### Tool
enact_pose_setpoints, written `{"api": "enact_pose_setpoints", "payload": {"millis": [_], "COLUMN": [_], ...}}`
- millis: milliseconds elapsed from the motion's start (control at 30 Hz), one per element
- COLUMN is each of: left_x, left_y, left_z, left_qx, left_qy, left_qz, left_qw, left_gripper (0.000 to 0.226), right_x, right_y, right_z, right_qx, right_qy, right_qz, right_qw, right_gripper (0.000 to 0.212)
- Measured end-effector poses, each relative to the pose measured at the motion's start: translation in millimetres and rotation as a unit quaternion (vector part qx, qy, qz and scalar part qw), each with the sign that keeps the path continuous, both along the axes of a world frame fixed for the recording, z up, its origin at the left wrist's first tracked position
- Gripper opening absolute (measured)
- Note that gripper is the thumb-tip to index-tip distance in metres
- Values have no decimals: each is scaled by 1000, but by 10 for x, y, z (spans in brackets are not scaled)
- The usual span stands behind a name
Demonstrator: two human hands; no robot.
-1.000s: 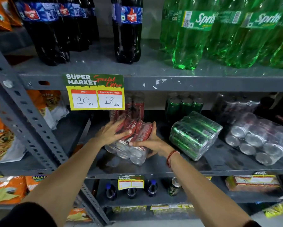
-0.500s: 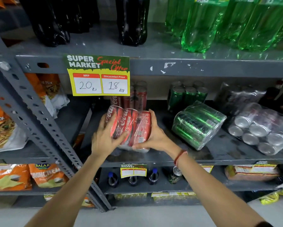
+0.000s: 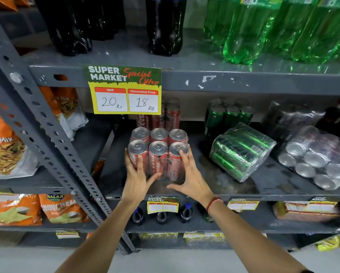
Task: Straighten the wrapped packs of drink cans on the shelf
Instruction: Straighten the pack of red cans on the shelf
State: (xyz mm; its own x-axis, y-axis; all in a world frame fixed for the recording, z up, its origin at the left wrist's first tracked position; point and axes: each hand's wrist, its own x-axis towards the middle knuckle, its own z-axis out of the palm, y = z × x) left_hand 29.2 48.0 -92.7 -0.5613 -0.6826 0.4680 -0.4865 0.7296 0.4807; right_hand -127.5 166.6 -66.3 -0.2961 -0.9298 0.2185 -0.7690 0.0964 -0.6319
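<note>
A wrapped pack of red cola cans (image 3: 158, 152) stands upright on the grey middle shelf (image 3: 214, 186), silver tops up. My left hand (image 3: 136, 176) lies against its left front side. My right hand (image 3: 190, 178) rests on its right front, fingers spread up the right can. To the right, a wrapped pack of green cans (image 3: 242, 150) lies on its side, skewed. Further right, a wrapped pack of silver-topped cans (image 3: 315, 158) lies tipped over with its tops facing me.
Loose red cans (image 3: 169, 115) and green cans (image 3: 228, 115) stand behind the packs. A price card (image 3: 123, 89) hangs from the upper shelf edge. A slanted steel upright (image 3: 52, 134) stands at the left, with snack bags (image 3: 3, 142) beyond. Large bottles fill the top shelf.
The red pack went from lying on its side in both hands to standing upright on the shelf. My fingers have loosened and spread against its front.
</note>
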Motion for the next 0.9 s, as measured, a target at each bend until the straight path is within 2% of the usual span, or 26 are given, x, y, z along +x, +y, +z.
{"api": "enact_pose_setpoints", "payload": {"millis": [133,233,333,433,467,533,633,767,833,900], "left_x": [82,122,-24,-288,-377,-519,-569,-408,-357,-354], "left_y": [29,196,437,443,410,352,141,-480,-739,-918], "left_z": [90,324,575,704,736,764,760,759,850,951], "left_qx": [8,58,194,336,360,354,327,375,405,408], "left_qy": [8,89,230,282,281,268,260,202,130,58], "left_qz": [-1,49,108,148,157,179,186,17,-64,-117], "left_qw": [1000,993,948,886,876,878,889,905,903,904], "left_gripper": [97,97,87,88,90,96,86,80,71,60], "right_x": [70,-58,-318,-498,-524,-515,-354,44,379,758], "right_y": [0,-177,-462,-653,-677,-676,-579,-312,-196,-158], "right_z": [81,251,446,565,577,546,433,367,358,298], "right_qx": [-106,-173,-104,10,27,26,-28,-85,-98,-104], "right_qy": [-100,-205,-305,-317,-316,-321,-322,-245,-221,-191], "right_qz": [-34,-90,-70,5,17,12,-60,-142,-169,-183], "right_qw": [989,959,944,948,948,947,944,955,955,959], "right_gripper": [103,90,90,80,75,69,60,70,65,71]}}
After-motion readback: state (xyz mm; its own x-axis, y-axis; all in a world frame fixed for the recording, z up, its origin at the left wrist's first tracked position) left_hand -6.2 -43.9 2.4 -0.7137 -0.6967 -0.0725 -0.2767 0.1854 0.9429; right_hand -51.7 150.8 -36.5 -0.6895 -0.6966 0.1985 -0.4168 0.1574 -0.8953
